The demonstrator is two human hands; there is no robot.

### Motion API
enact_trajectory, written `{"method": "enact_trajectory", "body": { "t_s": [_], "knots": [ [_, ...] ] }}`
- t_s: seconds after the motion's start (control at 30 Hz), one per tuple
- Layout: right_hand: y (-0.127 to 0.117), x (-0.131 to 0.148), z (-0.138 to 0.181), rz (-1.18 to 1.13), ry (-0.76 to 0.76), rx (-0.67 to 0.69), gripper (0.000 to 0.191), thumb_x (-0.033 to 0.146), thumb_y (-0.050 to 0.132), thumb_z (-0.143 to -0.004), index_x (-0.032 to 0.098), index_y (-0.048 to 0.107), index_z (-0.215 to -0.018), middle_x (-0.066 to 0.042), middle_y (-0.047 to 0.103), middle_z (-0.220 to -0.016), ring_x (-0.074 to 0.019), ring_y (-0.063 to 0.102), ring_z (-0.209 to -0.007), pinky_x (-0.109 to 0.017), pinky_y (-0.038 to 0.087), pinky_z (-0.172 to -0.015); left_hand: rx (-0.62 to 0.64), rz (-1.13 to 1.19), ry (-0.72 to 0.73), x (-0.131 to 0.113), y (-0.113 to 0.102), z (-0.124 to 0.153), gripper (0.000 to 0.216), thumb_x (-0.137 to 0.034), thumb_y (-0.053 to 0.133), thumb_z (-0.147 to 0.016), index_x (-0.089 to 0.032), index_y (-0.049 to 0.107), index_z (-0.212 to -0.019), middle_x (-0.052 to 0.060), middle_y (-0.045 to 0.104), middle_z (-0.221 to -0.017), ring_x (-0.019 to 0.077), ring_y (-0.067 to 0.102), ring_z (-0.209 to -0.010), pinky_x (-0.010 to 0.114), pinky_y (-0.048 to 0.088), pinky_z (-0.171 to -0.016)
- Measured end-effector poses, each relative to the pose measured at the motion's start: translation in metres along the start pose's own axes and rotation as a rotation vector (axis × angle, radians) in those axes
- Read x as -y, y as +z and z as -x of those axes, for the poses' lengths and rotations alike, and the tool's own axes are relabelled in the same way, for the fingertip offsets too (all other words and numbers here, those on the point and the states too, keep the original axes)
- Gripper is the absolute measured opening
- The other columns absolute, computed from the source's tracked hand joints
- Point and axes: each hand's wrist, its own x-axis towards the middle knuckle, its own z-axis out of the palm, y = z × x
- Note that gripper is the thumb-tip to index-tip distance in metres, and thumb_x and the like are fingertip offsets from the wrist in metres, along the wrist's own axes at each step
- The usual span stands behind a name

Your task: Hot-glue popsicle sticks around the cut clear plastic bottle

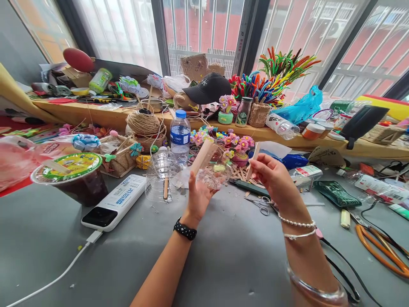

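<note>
My left hand (200, 198) is raised over the table, its thumb against a flat piece made of pale craft sticks (203, 157). Clear crumpled-looking plastic (212, 181) shows beside its fingers; whether it is joined to the sticks I cannot tell. To the right, my right hand (271, 172) pinches a single craft stick (254, 160) upright between thumb and fingers, apart from the left hand's piece. Loose craft sticks (241, 174) lie in a pile behind and between the hands. Small scissors (260, 204) rest on the table below the right hand.
At left stand a lidded cup (79, 183) and a white power bank (116, 202) with a cable. A clear plastic bottle piece (159, 170) and a water bottle (180, 136) are behind. Orange-handled scissors (380, 249) lie right. A crowded ledge (111, 111) runs behind.
</note>
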Motion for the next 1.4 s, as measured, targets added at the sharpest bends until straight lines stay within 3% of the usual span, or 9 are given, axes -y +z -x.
{"method": "enact_trajectory", "body": {
  "t_s": [0.07, 0.33, 0.53, 0.73, 0.87, 1.17, 1.4],
  "knots": [
    [0.012, 0.007, 0.007, -0.148, -0.028, 0.048, 0.026, 0.036, 0.062, -0.063, 0.021, 0.049, -0.081, 0.005, 0.057, -0.061, -0.0066, 0.053, -0.050, -0.019, 0.041, -0.047, -0.014, -0.072, 0.053, 0.006, 0.001, -0.001, 0.062, -0.057, 0.047, -0.068, -0.020, 0.039, -0.116, 0.008, 0.055, -0.108, 0.0214, 0.053, -0.097, 0.033, 0.039, -0.083],
    [0.022, -0.003, 0.011, -0.181, 0.053, 0.036, 0.025, 0.036, 0.063, -0.062, 0.016, 0.057, -0.075, -0.001, 0.062, -0.069, -0.0124, 0.059, -0.065, -0.025, 0.046, -0.058, -0.005, -0.263, 0.119, 0.021, -0.002, -0.001, 0.054, -0.044, 0.050, -0.074, -0.023, 0.033, -0.121, 0.008, 0.047, -0.116, 0.0189, 0.053, -0.095, 0.034, 0.038, -0.085],
    [0.025, -0.009, 0.009, 0.135, -0.078, -0.082, 0.030, 0.042, 0.061, -0.062, 0.016, 0.061, -0.077, 0.000, 0.057, -0.066, -0.0090, 0.047, -0.058, -0.023, 0.037, -0.053, -0.062, -0.330, 0.146, 0.021, 0.002, 0.001, 0.060, -0.041, 0.055, -0.070, -0.024, 0.031, -0.122, 0.008, 0.050, -0.110, 0.0193, 0.053, -0.092, 0.037, 0.038, -0.085],
    [0.028, -0.017, 0.008, 0.350, -0.187, -0.216, 0.034, 0.048, 0.059, -0.061, 0.018, 0.061, -0.077, -0.006, 0.051, -0.098, -0.0137, 0.048, -0.076, -0.025, 0.038, -0.058, -0.109, -0.316, 0.155, 0.018, 0.012, 0.006, 0.055, -0.035, 0.057, -0.070, -0.025, 0.034, -0.119, 0.008, 0.051, -0.111, 0.0216, 0.050, -0.100, 0.037, 0.037, -0.086],
    [0.028, -0.018, 0.007, 0.422, -0.223, -0.220, 0.042, 0.050, 0.060, -0.059, 0.020, 0.056, -0.089, -0.006, 0.052, -0.103, -0.0203, 0.047, -0.095, -0.032, 0.039, -0.073, -0.116, -0.274, 0.129, 0.017, 0.013, 0.008, 0.057, -0.032, 0.060, -0.067, -0.025, 0.036, -0.118, 0.007, 0.051, -0.112, 0.0225, 0.048, -0.104, 0.036, 0.037, -0.086],
    [0.028, -0.025, 0.005, 0.224, -0.214, -0.096, 0.068, 0.044, 0.064, -0.058, 0.026, 0.034, -0.116, -0.005, 0.050, -0.110, -0.0174, 0.048, -0.097, -0.035, 0.038, -0.084, -0.091, -0.335, 0.108, 0.017, 0.015, 0.009, 0.055, -0.031, 0.059, -0.069, -0.027, 0.037, -0.119, 0.007, 0.048, -0.116, 0.0247, 0.045, -0.107, 0.041, 0.034, -0.089],
    [0.030, -0.030, 0.003, 0.207, -0.250, -0.071, 0.059, 0.042, 0.062, -0.062, 0.025, 0.037, -0.112, -0.004, 0.053, -0.105, -0.0161, 0.050, -0.095, -0.034, 0.038, -0.086, -0.090, -0.286, 0.093, 0.017, 0.016, 0.010, 0.053, -0.031, 0.059, -0.069, -0.027, 0.038, -0.118, 0.006, 0.048, -0.117, 0.0230, 0.046, -0.107, 0.038, 0.035, -0.089]
  ]
}}
